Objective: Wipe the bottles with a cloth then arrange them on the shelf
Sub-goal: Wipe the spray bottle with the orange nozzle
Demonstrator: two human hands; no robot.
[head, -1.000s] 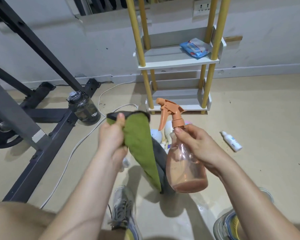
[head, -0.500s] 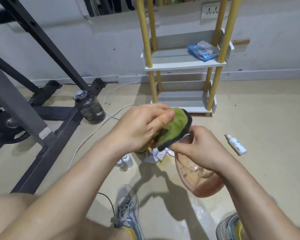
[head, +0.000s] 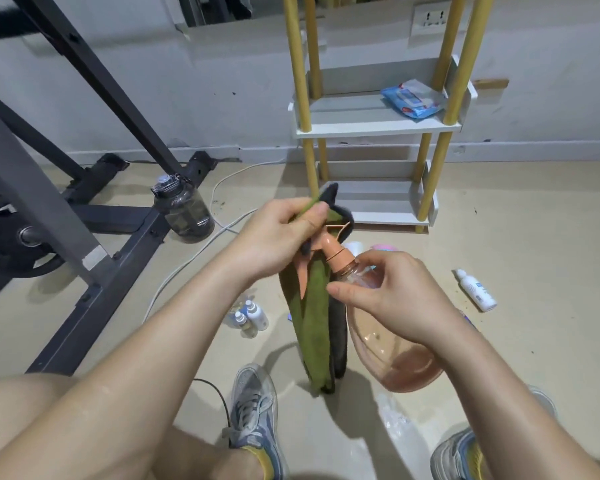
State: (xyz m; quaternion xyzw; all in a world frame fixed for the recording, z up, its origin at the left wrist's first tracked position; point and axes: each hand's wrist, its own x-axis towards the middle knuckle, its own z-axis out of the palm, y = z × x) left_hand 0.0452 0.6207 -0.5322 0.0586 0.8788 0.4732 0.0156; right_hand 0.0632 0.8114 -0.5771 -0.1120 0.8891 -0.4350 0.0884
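1. Since 0.5 s ago the green cloth [head: 312, 323] has unbunched and hangs long, and the trigger head [head: 329, 242] shows again.
2. Grip check: left hand [head: 274, 237] pinches the cloth's top at the nozzle. The right hand [head: 392, 299] has its fingers curled round the spray bottle [head: 399, 358] at the shoulder, held in mid-air in front of the shelf [head: 378, 128].
3. Looks like thin, smooth plastic and mostly empty, so light but probably slippery. I'd hold the neck, not the belly.

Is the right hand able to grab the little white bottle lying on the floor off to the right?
Probably not yet. The right hand is full, holding the orange spray bottle. Nothing seems to block the way to the white bottle, so after setting that down it likely could.
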